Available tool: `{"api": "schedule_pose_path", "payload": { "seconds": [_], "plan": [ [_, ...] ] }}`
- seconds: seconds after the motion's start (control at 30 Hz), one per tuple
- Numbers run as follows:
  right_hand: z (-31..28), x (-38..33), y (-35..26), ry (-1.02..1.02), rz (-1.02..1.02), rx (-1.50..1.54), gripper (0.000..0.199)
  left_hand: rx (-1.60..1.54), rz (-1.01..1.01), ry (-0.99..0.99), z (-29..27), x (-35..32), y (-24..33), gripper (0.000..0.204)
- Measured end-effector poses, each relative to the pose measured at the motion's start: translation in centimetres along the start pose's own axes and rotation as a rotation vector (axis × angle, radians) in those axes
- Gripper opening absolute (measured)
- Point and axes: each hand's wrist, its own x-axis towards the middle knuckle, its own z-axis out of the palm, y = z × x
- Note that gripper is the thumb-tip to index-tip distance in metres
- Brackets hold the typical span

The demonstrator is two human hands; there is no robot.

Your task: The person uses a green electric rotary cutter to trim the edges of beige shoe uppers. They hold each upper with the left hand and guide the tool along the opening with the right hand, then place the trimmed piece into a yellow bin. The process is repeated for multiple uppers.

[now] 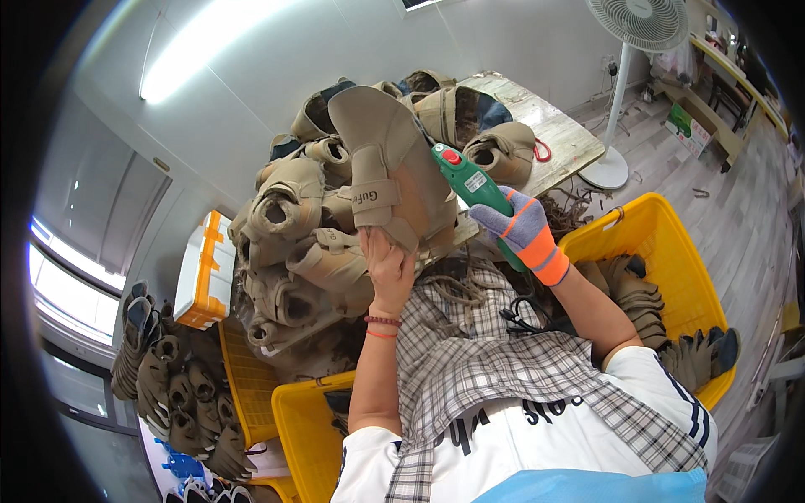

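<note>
At centre-left, the bare left hand (390,268) pinches the lower edge of a tan boot (394,172), raised before the boot pile (293,251). To its right, the gloved right hand (524,230) wraps a green power tool (474,189) touching the boot. A slip could nick the bare fingers. Yellow crates (671,251) crowd both elbows; the surface (553,134) beyond is cluttered.

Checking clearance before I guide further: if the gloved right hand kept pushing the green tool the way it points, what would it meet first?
Most likely the tan boot held by the left hand; the right hand aims the green tool at its side, though depth is unclear.
</note>
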Motion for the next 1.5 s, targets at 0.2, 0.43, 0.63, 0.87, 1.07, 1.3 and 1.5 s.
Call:
{"api": "schedule_pose_path", "payload": {
  "seconds": [0.2, 0.43, 0.63, 0.87, 1.07, 1.3, 1.5],
  "plan": [
    [-0.3, 1.6, -0.1, -0.045, 0.008, 0.098, 0.035, 0.017, 0.023, -0.081, -0.3, -1.1, -0.6, 0.014],
    [-2.7, 3.7, 1.1, 0.038, 0.024, 0.182, 0.032, -0.04, -0.086, 0.027, 0.5, -0.2, -3.3, 0.015],
    [-6.3, 4.2, 4.5, 0.178, 0.099, 0.098, 0.033, -0.06, -0.23, 0.179, 0.9, 14.2, -12.7, 0.03],
    [-8.6, 5.1, 6.9, 0.249, 0.18, 0.061, 0.024, 0.486, -0.416, 0.319, 9.4, 21.1, -20.6, 0.023],
    [-9.1, 6.5, 8.8, 0.26, 0.244, 0.025, 0.022, -0.04, -0.768, -0.068, 19.7, 14.5, -29.9, 0.034],
    [-10.0, 6.0, 9.6, 0.259, 0.303, -0.024, 0.029, -0.211, -1.214, -0.015, 22.7, 15.1, -34.0, 0.071],
    [-9.4, 5.6, 9.7, 0.258, 0.336, -0.062, 0.031, -0.601, -1.362, -0.146, 21.5, 15.8, -33.5, 0.063]
  ]
}}
